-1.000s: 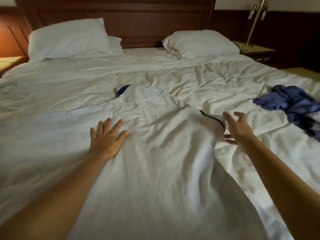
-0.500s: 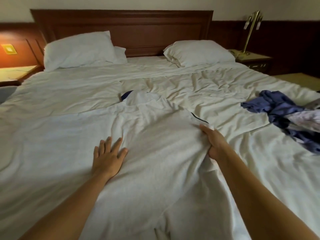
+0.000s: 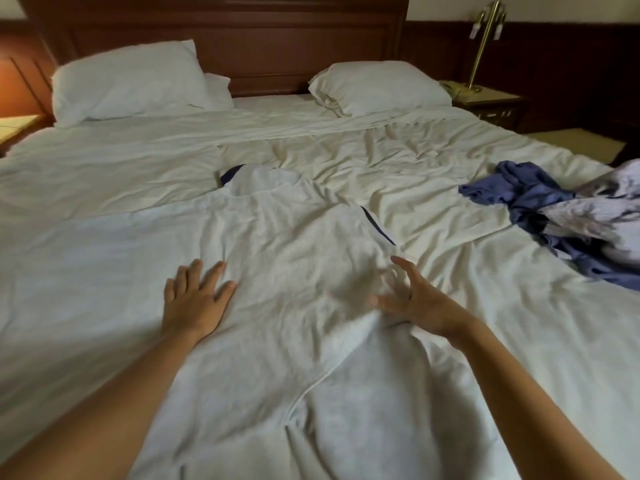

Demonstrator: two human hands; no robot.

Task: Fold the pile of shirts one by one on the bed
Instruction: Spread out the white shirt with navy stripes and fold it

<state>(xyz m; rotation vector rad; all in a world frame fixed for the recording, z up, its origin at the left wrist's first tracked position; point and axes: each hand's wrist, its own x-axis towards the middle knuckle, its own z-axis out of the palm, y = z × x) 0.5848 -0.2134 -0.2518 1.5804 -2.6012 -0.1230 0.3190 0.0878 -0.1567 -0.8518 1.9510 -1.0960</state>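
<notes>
A white shirt (image 3: 294,258) with a dark blue collar and dark sleeve trim lies spread on the bed (image 3: 450,341), collar toward the headboard. Its right side is folded inward, with a fold ridge running down the middle. My left hand (image 3: 195,299) rests flat on the shirt's left side, fingers straight. My right hand (image 3: 412,301) hovers over the folded right part with fingers spread and blurred, holding nothing. A pile of shirts (image 3: 568,220), blue and pale patterned, sits crumpled at the right edge of the bed.
Two white pillows (image 3: 128,77) (image 3: 377,86) lean at the wooden headboard (image 3: 242,39). A nightstand with a brass lamp (image 3: 485,43) stands at the back right, another nightstand (image 3: 17,124) at the left. The sheets are wrinkled.
My right hand gripped the shirt's right sleeve edge, carried it inward over the body, and has let go. My left hand stayed pressed on the shirt's left side.
</notes>
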